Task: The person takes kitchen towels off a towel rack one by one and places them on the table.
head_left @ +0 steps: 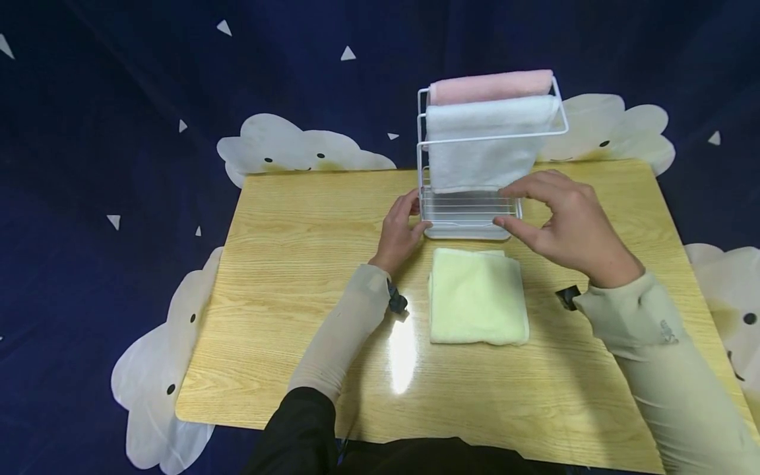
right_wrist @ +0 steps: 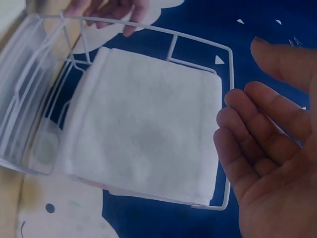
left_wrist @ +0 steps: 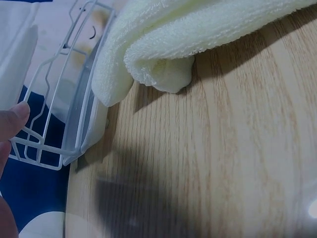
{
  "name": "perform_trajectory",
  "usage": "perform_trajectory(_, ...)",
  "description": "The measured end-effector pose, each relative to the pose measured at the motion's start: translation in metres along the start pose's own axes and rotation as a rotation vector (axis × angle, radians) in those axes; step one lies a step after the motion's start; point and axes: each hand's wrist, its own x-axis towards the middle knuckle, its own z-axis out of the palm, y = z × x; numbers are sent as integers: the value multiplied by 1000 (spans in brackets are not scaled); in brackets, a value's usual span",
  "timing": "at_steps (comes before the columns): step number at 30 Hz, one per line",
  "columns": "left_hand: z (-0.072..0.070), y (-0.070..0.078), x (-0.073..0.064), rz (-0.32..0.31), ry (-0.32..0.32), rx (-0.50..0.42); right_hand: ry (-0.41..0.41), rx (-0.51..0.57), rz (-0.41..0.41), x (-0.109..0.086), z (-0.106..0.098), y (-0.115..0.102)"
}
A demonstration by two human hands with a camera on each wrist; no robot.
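Observation:
A white wire rack (head_left: pixel 495 138) stands at the table's back edge, with a pale tray (head_left: pixel 466 233) at its base. Over its upper bars hang a pink towel (head_left: pixel 493 88) and, nearer, a white towel (head_left: pixel 487 155). My left hand (head_left: pixel 399 232) holds the rack's lower left side; its thumb (left_wrist: pixel 19 115) lies against the wire in the left wrist view. At the rack's lower right, my right hand (head_left: pixel 572 221) has thumb and fingers apart with nothing between them. A folded pale yellow towel (head_left: pixel 477 297) lies on the table in front of the rack.
The wooden table (head_left: pixel 297 264) extends to both sides of the rack. Behind it hangs a dark blue cloth (head_left: pixel 285 59) with white clouds and triangles. A small black piece (head_left: pixel 568 297) shows beside the right cuff, and a dark wrist device (head_left: pixel 396 300) beside the left.

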Motion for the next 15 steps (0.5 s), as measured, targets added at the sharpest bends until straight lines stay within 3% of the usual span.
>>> perform_trajectory(15, -1, 2, 0, -9, -16, 12, 106, -41, -50, 42, -17, 2)
